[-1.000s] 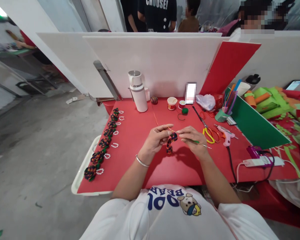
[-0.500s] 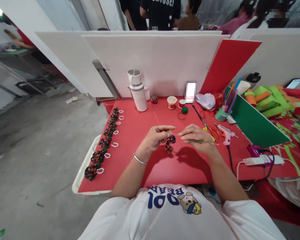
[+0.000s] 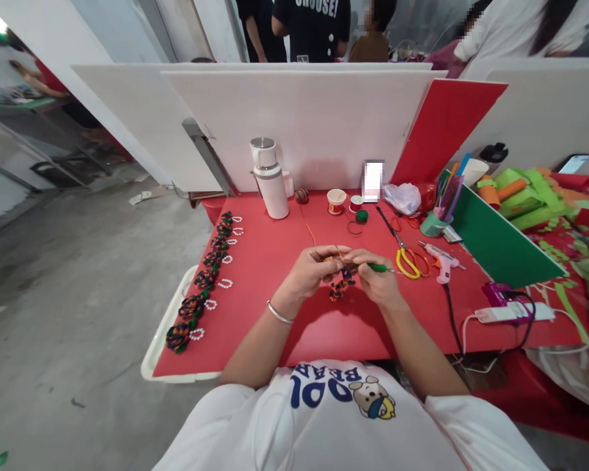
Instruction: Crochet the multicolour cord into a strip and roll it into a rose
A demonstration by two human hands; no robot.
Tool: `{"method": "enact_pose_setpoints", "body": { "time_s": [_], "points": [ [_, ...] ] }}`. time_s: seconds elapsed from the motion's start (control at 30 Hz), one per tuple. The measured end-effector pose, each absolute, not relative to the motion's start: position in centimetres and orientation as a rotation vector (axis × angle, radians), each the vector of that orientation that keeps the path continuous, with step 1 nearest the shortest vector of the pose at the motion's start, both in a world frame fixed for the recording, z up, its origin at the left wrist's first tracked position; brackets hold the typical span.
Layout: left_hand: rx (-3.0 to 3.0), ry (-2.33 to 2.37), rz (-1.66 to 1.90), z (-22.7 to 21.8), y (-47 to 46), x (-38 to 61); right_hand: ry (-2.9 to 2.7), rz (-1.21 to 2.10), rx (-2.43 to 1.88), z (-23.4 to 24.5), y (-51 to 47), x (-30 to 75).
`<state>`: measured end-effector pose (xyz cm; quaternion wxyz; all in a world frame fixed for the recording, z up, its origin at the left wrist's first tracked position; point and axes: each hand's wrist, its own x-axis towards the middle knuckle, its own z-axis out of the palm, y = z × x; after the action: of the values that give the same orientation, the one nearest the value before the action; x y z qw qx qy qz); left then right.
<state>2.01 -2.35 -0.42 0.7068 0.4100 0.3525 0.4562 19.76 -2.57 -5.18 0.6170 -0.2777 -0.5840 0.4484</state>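
The table (image 3: 255,288) is covered in red and set on a grey floor (image 3: 78,294), with a pale rim (image 3: 150,363) left showing at its near left corner. Its far side is closed off by white boards (image 3: 294,124), against which a red board (image 3: 451,124) is leaned; beyond them, several people are partly seen.

Along the left edge a row of dark yarn bundles (image 3: 191,307) is laid out, with bead loops (image 3: 226,284) beside them. At the back are placed a white flask (image 3: 272,190), a yarn ball (image 3: 302,195) and a paper cup (image 3: 336,201). To the right, scissors (image 3: 409,263) and a pink glue gun (image 3: 442,258) are laid near the hands, and the pen holder (image 3: 434,225) is divided from green and orange pieces (image 3: 530,196) by a green board (image 3: 503,242).

Over the table's near middle, a multicoloured yarn piece (image 3: 342,288) is pinched in the left hand (image 3: 310,271), its top hidden by fingers. A green-handled hook (image 3: 377,267) is gripped by the right hand (image 3: 380,282), close against the left.
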Motion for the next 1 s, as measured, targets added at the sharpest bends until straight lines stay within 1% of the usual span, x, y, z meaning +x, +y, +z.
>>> {"method": "enact_pose_setpoints", "body": {
  "time_s": [0.1,0.17,0.33,0.4,0.57,0.63,0.7,0.8,0.9,1.0],
  "points": [
    [0.935,0.822,1.126,-0.8,-2.4,2.0,-1.376,0.898,-0.721,-5.1,-3.1,19.2],
    [0.950,0.838,1.163,-1.0,-2.4,1.8,-1.411,0.888,-0.716,-4.8,-3.3,19.6],
    [1.011,0.876,1.139,-1.0,-2.6,1.2,-1.548,0.834,-0.713,-3.8,-3.5,21.1],
    [1.028,0.898,1.171,-0.9,-2.8,1.4,-1.666,0.700,-0.757,-3.3,-3.8,21.2],
    [0.989,0.927,1.284,-1.1,-3.1,2.5,-1.777,0.119,-0.841,-3.6,-4.8,19.9],
    [0.948,0.886,1.233,-1.1,-3.1,2.7,-1.725,0.051,-0.846,-4.3,-5.0,19.3],
    [0.888,0.847,1.163,-1.0,-3.1,2.4,-1.617,0.135,-0.835,-5.1,-4.8,18.8],
    [0.843,0.817,1.089,-0.6,-3.1,1.7,-1.456,0.501,-0.748,-5.8,-4.0,18.8],
    [0.854,0.818,1.066,-0.3,-3.0,1.0,-1.425,0.840,-0.637,-5.8,-2.8,19.7],
    [0.883,0.850,1.079,-0.4,-2.9,0.9,-1.519,0.959,-0.598,-5.1,-2.0,21.2]
  ]
}}
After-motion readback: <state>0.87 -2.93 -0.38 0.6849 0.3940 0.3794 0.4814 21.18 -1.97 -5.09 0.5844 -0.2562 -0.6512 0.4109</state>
